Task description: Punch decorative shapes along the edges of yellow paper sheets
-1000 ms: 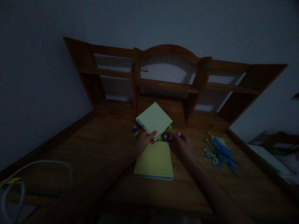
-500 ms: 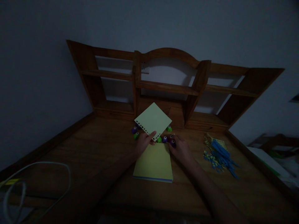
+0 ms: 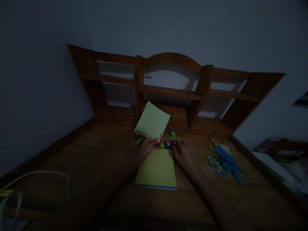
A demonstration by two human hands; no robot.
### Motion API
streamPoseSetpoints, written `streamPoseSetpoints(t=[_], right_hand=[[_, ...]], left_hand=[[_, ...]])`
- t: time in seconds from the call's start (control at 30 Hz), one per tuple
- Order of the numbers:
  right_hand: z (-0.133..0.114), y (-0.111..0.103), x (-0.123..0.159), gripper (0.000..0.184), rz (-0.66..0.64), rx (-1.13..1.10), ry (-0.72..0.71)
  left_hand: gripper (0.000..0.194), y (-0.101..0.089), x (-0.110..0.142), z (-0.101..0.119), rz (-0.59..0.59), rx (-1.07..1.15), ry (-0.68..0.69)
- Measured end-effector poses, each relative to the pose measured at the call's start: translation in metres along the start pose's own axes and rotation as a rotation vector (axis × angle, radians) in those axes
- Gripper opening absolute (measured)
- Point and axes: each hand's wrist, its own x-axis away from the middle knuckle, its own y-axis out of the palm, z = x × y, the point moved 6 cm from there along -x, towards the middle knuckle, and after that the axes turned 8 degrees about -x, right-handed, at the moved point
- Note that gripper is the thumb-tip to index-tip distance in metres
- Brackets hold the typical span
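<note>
My left hand [image 3: 145, 149] pinches a pale yellow-green sheet of paper [image 3: 153, 120] by its near corner and holds it tilted up. Small cut-outs run along the sheet's lower edge. My right hand [image 3: 184, 153] is curled around a dark paper punch [image 3: 178, 149], partly hidden by the fingers. Close to it sit a purple punch [image 3: 168, 145] and a green punch [image 3: 161, 145]. Another green punch [image 3: 172, 134] stands farther back, and one more green punch [image 3: 139, 141] is left of the sheet. A stack of coloured paper [image 3: 156, 168], yellow on top, lies between my forearms.
A wooden shelf unit [image 3: 168, 92] stands along the back of the wooden desk [image 3: 103, 154]. On the right lies a pile of blue and yellow paper bits and strips [image 3: 225, 158]. A white cable [image 3: 66, 186] loops at the lower left. The room is dim.
The sheet in my left hand has turned and shifted left, so its punched edge lies more level. My right hand stays at the punches. The view has shifted slightly.
</note>
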Motion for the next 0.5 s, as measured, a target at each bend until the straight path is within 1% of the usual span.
streamPoseSetpoints(t=[0.13, 0.2, 0.33, 0.5], right_hand=[[-0.006, -0.016, 0.000, 0.024, 0.169, -0.072, -0.054], [-0.009, -0.023, 0.001, 0.024, 0.232, -0.089, -0.088], [-0.012, -0.028, 0.002, 0.024, 0.278, -0.104, -0.132], [-0.005, -0.028, 0.001, 0.027, 0.315, -0.064, -0.115]], left_hand=[[0.036, 0.001, -0.001, 0.000, -0.011, 0.012, 0.021], [0.037, 0.001, 0.000, 0.002, -0.018, -0.001, 0.025], [0.038, 0.001, 0.002, 0.002, -0.026, -0.039, 0.000], [0.039, -0.002, 0.002, 0.003, 0.007, -0.071, 0.004]])
